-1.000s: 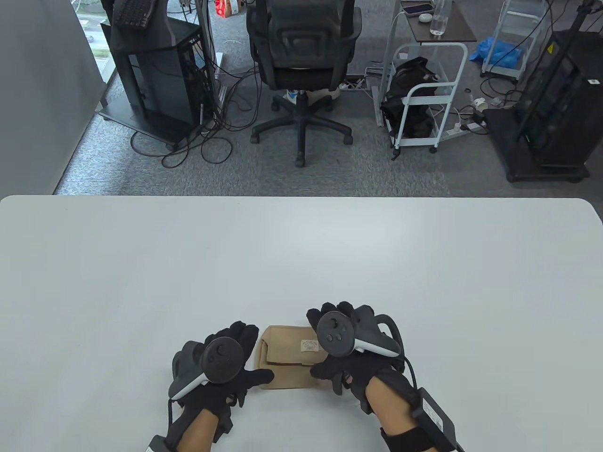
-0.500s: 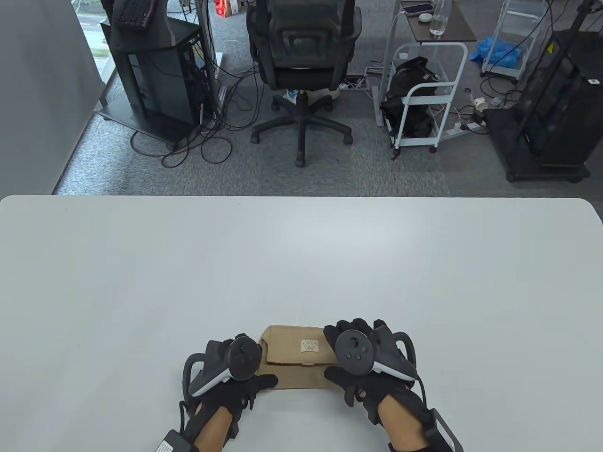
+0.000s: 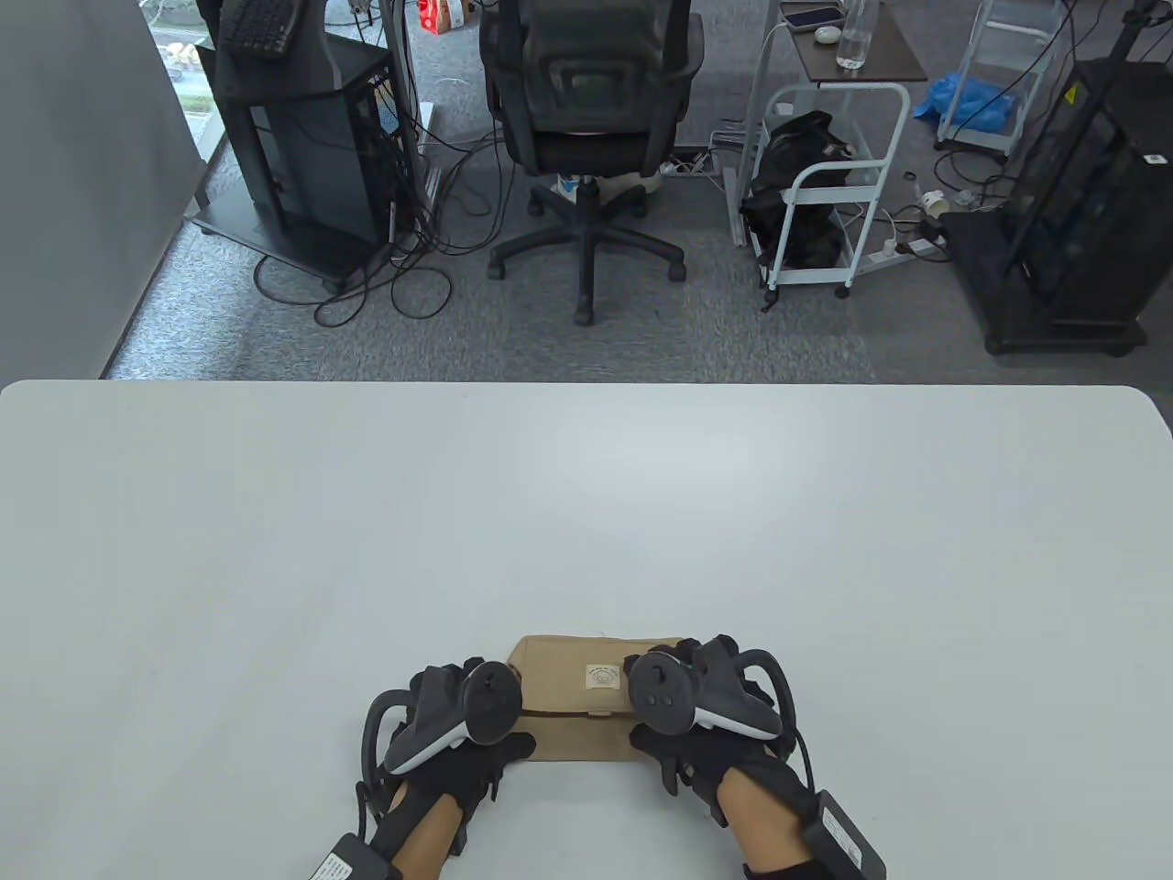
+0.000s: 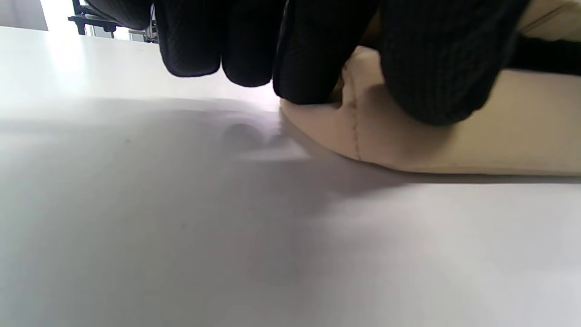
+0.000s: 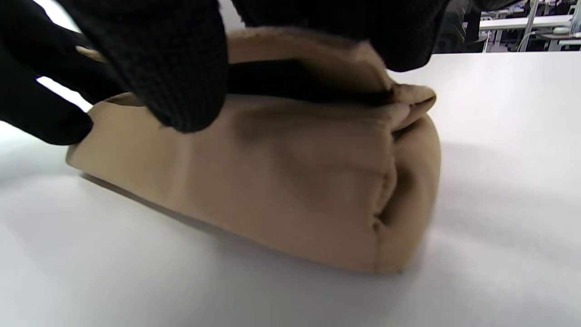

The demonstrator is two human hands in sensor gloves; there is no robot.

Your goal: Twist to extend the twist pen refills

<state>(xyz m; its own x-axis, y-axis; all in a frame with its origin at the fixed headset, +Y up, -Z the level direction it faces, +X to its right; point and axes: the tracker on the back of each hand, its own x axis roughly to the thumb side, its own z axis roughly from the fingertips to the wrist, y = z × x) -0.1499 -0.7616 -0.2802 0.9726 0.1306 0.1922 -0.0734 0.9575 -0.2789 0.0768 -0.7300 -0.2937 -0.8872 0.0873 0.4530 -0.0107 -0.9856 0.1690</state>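
A tan fabric pouch [image 3: 573, 701] with a folded flap and a small white label lies near the table's front edge. No pen shows in any view. My left hand [image 3: 502, 726] grips the pouch's left end, thumb on the near side, fingers [image 4: 313, 63] on top of the pouch [image 4: 454, 136]. My right hand [image 3: 656, 695] grips the right end. In the right wrist view its thumb [image 5: 181, 72] presses the front of the pouch [image 5: 295, 181] and the other fingers lie over the flap.
The white table [image 3: 586, 513] stretches away beyond the pouch. An office chair [image 3: 586, 119], a computer tower on a stand [image 3: 302, 156] and a white cart [image 3: 825, 174] stand on the floor past the far edge.
Both hands have drawn in and settled on the pouch's two ends. The left hand has turned and closed on the left end; the right hand has dropped lower over the right end.
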